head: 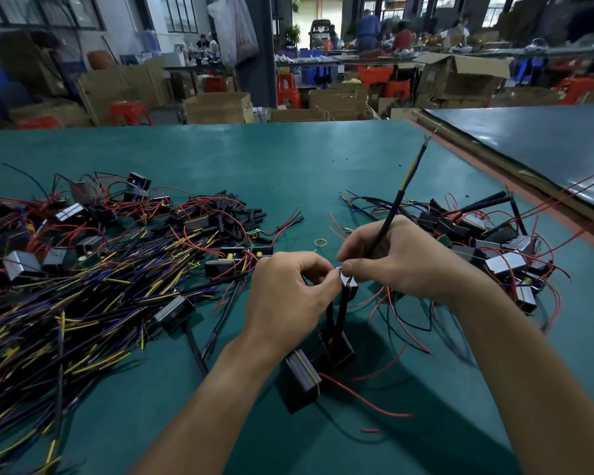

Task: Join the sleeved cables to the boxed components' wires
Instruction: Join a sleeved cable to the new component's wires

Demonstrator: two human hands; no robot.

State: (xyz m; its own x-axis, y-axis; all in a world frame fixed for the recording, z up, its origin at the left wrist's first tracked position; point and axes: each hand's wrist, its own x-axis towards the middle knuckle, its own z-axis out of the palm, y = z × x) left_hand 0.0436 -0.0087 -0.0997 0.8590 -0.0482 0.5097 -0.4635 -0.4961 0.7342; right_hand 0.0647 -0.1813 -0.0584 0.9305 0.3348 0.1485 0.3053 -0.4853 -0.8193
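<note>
Both my hands meet above the green table [288,159]. My right hand [402,255] grips a black sleeved cable [396,204] that rises up and away, its blue and yellow cores bare at the far tip. My left hand [285,293] pinches thin wire ends at a small boxed component [349,284] between the fingertips of both hands. Black sleeves hang from that spot down to two boxed components [304,373] lying near my wrists, one trailing a red wire [360,399]. The joint itself is hidden by my fingers.
A big heap of sleeved cables with yellow and blue cores [69,303] fills the left side, with boxes and black tubing pieces [234,210] behind it. A pile of boxed components with red wires [501,245] lies right. A yellow rubber band [320,242] lies ahead.
</note>
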